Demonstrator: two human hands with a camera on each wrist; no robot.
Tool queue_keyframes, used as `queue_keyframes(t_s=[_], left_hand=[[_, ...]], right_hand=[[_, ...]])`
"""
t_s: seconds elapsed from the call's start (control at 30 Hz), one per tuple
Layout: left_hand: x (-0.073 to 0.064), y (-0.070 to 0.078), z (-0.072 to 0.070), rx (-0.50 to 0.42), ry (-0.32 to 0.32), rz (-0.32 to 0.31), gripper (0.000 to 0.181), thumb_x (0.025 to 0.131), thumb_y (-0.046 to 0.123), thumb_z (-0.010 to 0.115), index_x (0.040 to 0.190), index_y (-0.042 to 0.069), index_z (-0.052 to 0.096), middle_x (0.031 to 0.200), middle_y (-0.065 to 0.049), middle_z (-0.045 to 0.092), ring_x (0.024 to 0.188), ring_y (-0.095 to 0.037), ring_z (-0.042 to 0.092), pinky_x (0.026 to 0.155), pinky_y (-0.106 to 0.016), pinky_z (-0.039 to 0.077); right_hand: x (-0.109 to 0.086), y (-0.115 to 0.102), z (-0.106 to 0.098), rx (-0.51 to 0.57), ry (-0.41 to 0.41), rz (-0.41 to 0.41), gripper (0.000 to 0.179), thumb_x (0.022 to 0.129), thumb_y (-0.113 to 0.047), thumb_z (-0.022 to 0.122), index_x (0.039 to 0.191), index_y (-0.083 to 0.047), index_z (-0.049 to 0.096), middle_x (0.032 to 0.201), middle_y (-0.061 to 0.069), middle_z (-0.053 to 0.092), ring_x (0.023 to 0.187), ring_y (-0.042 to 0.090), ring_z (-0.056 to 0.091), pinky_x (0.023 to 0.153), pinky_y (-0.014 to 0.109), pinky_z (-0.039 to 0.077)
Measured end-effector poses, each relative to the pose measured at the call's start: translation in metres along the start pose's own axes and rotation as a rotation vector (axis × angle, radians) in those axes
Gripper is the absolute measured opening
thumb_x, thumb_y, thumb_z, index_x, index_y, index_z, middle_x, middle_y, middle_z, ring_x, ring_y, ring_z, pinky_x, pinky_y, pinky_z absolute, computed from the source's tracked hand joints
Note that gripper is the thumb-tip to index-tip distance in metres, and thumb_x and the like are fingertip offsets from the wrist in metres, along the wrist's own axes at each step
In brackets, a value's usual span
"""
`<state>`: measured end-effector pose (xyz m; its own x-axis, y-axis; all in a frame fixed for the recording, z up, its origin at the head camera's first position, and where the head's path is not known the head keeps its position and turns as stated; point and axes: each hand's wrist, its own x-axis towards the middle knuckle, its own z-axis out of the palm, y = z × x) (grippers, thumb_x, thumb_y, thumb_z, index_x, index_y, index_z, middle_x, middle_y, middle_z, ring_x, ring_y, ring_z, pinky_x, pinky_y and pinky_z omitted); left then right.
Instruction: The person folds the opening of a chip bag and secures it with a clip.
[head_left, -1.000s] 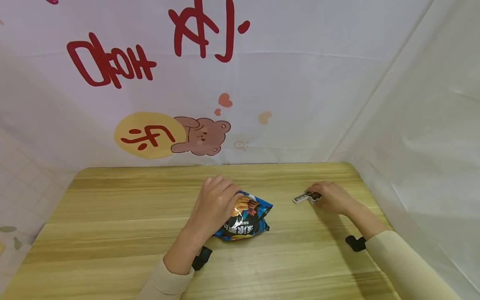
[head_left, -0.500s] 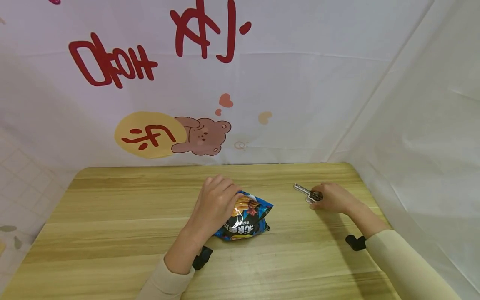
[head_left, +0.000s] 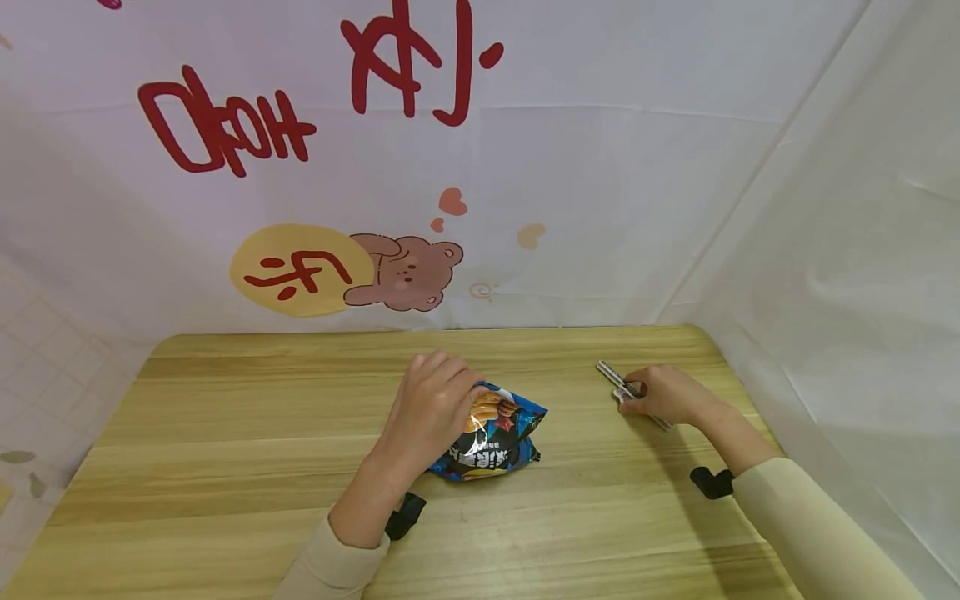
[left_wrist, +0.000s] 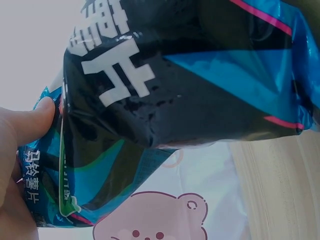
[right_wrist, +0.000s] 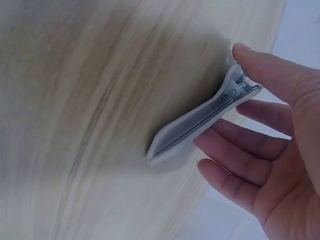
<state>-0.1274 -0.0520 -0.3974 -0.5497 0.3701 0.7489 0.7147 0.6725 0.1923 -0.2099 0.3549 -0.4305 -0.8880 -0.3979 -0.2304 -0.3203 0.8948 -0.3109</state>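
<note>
A blue and black potato chip bag (head_left: 498, 437) rests on the wooden table in front of me. My left hand (head_left: 431, 408) grips its upper left end, and in the left wrist view the thumb (left_wrist: 37, 117) presses on the crumpled bag top. To the right, my right hand (head_left: 671, 392) holds a bag clip (head_left: 611, 372) just at the tabletop. The right wrist view shows the clip (right_wrist: 187, 122) edge-on, with pale sides and a metal spring pin, thumb and index finger at its spring end. The other fingers are loosely bent behind it.
The wooden table (head_left: 225, 467) runs back to a white printed cloth (head_left: 600, 167) with a bear and red lettering. Another white cloth (head_left: 847, 292) hangs along the right side. A black mount (head_left: 405, 517) shows at the left wrist, and another black mount (head_left: 711, 483) at the right.
The clip has turned in my right hand: its keyboard-patterned face pointed left before, and now it stands edge-on, aimed toward the back left. My left hand and the chip bag stay put.
</note>
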Motion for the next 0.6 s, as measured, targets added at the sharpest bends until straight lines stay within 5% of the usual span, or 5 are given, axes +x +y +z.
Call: queue_keyframes(t_s=[0.37, 0.6], left_hand=[[-0.0001, 0.0002, 0.0001, -0.008, 0.002, 0.005, 0.012, 0.087, 0.015, 0.087, 0.092, 0.007, 0.080, 0.086, 0.000, 0.072, 0.082, -0.020, 0.062, 0.068, -0.034, 0.040], [-0.0012, -0.0004, 0.0010, -0.018, 0.010, 0.005, 0.013, 0.086, 0.014, 0.087, 0.093, 0.006, 0.080, 0.086, -0.001, 0.072, 0.082, -0.020, 0.062, 0.068, -0.034, 0.040]], right_hand=[[-0.0044, 0.0057, -0.0008, 0.003, 0.080, 0.014, 0.034, 0.099, -0.018, 0.066, 0.120, 0.008, 0.068, 0.083, 0.004, 0.065, 0.068, 0.016, 0.054, 0.064, 0.037, 0.047], [-0.0058, 0.0101, 0.0016, -0.022, 0.130, 0.070, 0.041, 0.101, -0.018, 0.062, 0.127, 0.015, 0.063, 0.088, 0.014, 0.070, 0.062, 0.016, 0.054, 0.062, 0.036, 0.048]])
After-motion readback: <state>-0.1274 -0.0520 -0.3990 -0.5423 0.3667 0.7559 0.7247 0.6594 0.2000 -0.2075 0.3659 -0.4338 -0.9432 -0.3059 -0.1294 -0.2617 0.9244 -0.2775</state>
